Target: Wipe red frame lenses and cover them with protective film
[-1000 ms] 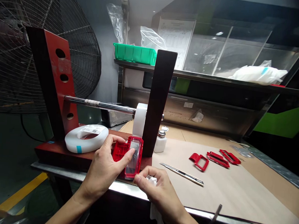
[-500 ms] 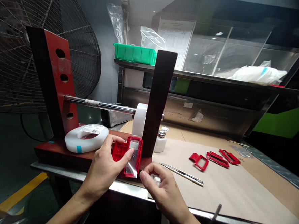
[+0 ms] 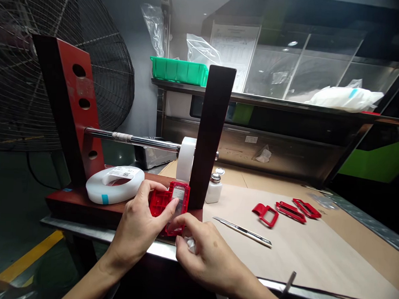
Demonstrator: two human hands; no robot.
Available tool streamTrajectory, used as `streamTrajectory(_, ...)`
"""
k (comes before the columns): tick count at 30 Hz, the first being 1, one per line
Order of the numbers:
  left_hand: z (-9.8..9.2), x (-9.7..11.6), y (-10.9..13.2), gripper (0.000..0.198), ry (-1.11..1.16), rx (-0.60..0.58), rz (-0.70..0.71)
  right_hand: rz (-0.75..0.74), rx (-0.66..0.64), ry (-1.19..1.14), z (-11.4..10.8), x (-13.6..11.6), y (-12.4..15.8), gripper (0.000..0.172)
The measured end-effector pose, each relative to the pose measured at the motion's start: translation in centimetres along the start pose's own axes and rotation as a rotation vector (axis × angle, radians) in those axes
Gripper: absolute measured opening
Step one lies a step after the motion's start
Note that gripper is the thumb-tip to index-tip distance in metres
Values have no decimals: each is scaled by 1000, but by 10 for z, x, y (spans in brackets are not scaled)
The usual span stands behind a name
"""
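Observation:
A red plastic frame part (image 3: 159,202) with a clear window is gripped by my left hand (image 3: 140,222), its thumb lying over the window. My right hand (image 3: 203,249) is at the part's lower right, its index finger over the window's lower end. A crumpled white wad (image 3: 190,244) is tucked in its curled fingers. Just behind the part, a narrow white film roll (image 3: 186,160) hangs on a metal rod (image 3: 146,142) between two uprights. A second, wider roll of translucent film (image 3: 95,188) lies on the stand's base, left of my left hand.
To the right lie a slim cutter knife (image 3: 243,232) and several red frame parts (image 3: 290,212) on brown paper. A white bottle (image 3: 213,189) stands beside the dark upright (image 3: 214,132). A green bin (image 3: 179,71) sits on the shelf, and a large fan (image 3: 99,71) is at left.
My right hand has moved left with the white wad, and its index finger has come over the lower part of the clear window. My left hand holds the red part in the same place.

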State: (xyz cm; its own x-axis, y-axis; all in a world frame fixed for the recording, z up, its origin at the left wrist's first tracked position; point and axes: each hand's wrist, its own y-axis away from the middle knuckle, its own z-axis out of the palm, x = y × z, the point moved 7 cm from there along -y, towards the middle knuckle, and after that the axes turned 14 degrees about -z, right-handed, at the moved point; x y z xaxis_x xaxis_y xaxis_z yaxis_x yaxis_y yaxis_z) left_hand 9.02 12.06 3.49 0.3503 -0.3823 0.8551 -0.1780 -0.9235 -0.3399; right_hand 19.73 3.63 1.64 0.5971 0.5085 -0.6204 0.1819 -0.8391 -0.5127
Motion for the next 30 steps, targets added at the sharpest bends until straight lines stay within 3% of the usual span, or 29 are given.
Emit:
streamTrajectory(7, 0, 1, 1, 26, -13, 12, 35, -8, -29, 67, -2, -2, 2, 26)
streamTrajectory(15, -3, 4, 2, 22, 12, 27, 61, -95, -127, 442, -1, -7, 2, 26)
streamTrajectory(24, 2, -3, 2, 21, 80, -16, 21, -92, -219, 663, 4, -5, -1, 17)
streamTrajectory(27, 0, -3, 1, 21, 83, -13, 13, -137, -185, 623, 2, -9, 0, 21)
streamTrajectory(30, -2, -1, 1, 20, 69, 2, 33, -218, -103, 647, -3, -16, 1, 40)
